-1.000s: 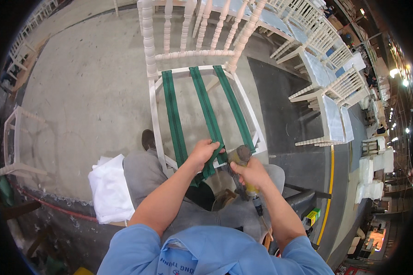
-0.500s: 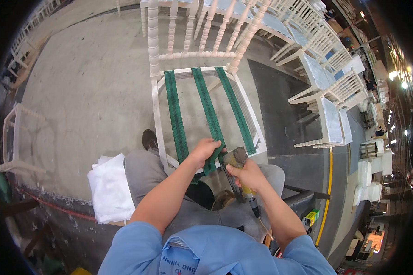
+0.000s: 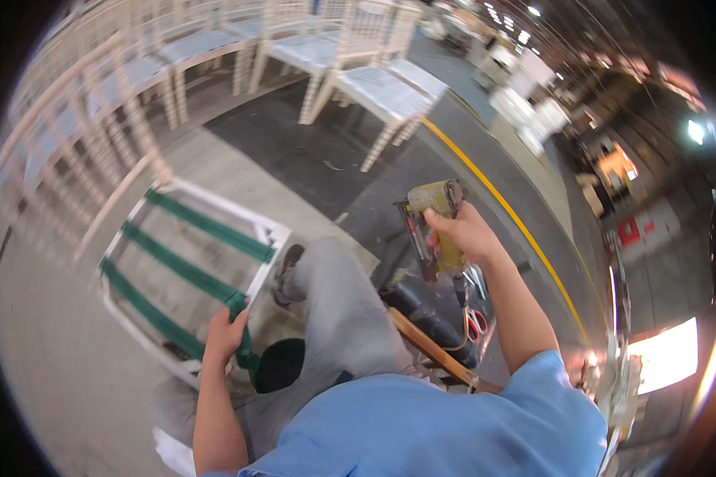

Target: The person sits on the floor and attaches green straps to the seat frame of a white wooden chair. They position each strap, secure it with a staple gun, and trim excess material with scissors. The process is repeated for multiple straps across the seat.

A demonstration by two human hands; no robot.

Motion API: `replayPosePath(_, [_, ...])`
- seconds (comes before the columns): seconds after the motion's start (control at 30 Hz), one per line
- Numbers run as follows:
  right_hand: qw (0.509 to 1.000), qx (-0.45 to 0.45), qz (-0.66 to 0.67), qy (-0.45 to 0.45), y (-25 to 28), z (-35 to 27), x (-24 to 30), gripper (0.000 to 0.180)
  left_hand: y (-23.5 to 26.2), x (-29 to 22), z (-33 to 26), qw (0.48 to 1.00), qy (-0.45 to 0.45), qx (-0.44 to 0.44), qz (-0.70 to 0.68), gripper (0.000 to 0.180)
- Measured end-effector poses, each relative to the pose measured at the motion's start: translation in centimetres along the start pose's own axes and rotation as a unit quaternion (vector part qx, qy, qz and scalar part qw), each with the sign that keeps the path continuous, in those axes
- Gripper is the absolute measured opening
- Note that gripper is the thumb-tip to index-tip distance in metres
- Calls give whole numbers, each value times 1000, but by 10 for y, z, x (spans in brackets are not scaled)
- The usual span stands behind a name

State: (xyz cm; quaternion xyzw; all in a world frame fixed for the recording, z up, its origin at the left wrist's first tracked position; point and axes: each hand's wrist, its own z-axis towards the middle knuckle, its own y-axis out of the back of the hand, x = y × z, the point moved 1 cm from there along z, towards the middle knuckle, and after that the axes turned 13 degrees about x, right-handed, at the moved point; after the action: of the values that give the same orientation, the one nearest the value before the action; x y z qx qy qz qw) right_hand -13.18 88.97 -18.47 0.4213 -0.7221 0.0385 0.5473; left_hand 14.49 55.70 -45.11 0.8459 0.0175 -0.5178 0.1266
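Now the right hand has lifted the staple gun (gripped tight) away; left hand still clutches green webbing.

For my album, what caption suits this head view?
Seated worker's left hand grips green webbing on a white chair frame; right hand lifts a yellow staple gun.

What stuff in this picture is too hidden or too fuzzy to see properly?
1. Head view: where the green strap ends; the left hand covers it.
2. Head view: the stapler's trigger, hidden under the right hand.
3. Head view: the white chairs at the top, smeared by blur.
4. Head view: the seat frame's near corner, behind the left hand.
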Motion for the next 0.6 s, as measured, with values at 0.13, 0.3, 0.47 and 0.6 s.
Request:
replayPosePath(0.13, [993, -65, 76, -68, 68, -21, -79, 38, -14, -9, -2, 1000, -17, -7, -8, 36])
replayPosePath(0.3, [966, 28, 204, -157, 70, 1, -180, 49, -19, 3, -4, 995, -26, -29, -87, 38])
replayPosePath(0.47, [928, 103, 295, -202, 65, 20, -252, 60, -29, 9, -13, 970, -30, 14, -240, 46])
replayPosePath(0.6, [953, 36, 170, -250, 83, 14, -266, 43, -32, 12, -18, 952, -31, 9, -304, 47])
